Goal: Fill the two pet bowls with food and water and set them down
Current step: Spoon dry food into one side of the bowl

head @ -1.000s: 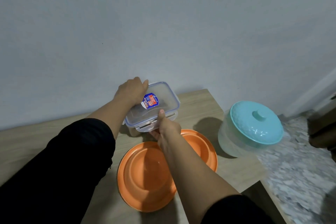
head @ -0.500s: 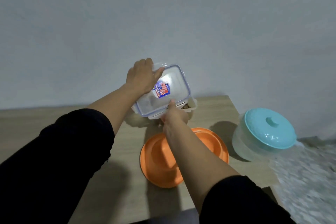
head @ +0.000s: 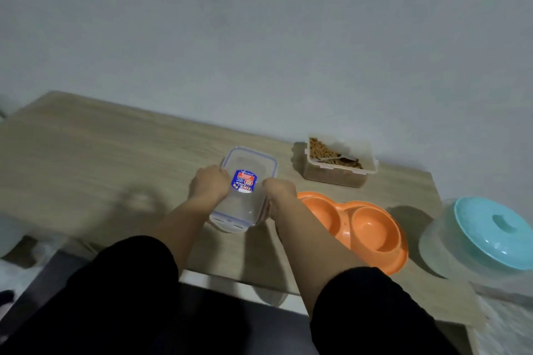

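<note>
Both my hands clamp the clear lid (head: 245, 190), left hand (head: 209, 186) on its left edge, right hand (head: 278, 189) on its right, low over the wooden table (head: 95, 158). Open food container (head: 339, 164) sits behind the orange double bowl (head: 363, 228), both wells empty. Teal-lidded jug (head: 484, 236) far right

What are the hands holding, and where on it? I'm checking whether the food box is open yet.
Both hands, left hand and right hand, grip the clear container lid by its two long edges.
</note>
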The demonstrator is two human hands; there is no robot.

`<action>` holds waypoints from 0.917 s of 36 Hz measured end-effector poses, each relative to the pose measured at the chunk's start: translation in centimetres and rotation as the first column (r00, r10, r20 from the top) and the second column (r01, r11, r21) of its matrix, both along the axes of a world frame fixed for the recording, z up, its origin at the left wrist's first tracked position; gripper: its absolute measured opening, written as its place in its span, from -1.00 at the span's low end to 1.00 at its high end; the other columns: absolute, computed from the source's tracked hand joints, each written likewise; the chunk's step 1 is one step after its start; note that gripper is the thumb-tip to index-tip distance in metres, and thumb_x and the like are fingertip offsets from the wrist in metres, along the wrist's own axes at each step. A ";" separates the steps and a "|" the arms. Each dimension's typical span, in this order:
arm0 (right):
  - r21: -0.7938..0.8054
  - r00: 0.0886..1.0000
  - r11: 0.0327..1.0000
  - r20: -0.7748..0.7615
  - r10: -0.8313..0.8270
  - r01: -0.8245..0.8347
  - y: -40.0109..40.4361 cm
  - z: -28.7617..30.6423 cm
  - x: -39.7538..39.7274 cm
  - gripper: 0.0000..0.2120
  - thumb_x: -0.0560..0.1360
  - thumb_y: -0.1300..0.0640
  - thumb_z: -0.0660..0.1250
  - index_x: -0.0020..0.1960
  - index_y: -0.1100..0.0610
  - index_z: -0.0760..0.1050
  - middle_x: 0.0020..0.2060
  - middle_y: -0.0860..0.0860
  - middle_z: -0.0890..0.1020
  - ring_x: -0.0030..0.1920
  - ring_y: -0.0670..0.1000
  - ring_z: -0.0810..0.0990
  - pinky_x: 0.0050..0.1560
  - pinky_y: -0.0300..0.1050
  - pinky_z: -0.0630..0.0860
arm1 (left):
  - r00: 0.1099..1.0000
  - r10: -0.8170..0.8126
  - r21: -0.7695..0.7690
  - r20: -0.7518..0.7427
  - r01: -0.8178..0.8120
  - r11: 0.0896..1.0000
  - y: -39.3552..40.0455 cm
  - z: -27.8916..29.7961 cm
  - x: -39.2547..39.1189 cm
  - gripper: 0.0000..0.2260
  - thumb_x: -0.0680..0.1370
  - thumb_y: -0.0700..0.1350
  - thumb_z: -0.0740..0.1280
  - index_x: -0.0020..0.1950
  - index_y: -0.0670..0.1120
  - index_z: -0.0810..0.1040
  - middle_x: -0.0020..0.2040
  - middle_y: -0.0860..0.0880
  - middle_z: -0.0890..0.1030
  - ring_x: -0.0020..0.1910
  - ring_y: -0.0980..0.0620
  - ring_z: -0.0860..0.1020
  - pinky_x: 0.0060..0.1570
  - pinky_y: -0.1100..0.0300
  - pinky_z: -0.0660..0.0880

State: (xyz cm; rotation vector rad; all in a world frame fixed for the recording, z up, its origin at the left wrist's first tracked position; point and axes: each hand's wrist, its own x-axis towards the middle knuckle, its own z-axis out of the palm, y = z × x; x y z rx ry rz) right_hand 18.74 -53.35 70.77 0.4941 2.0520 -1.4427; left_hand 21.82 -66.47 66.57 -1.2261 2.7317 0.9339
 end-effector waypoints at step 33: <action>-0.051 0.999 0.998 -0.022 0.035 -0.036 1.7 0.8 -2.1 -0.58 0.54 0.06 0.21 0.30 0.30 0.42 0.21 0.18 0.54 0.22 0.20 0.51 0.24 0.00 0.45 | 0.994 -0.105 -0.130 -0.017 0.102 0.986 1.0 -1.0 -1.4 -0.65 0.54 -0.06 0.13 0.12 -0.25 0.57 0.15 -0.31 0.57 0.19 -0.29 0.50 0.17 0.00 0.43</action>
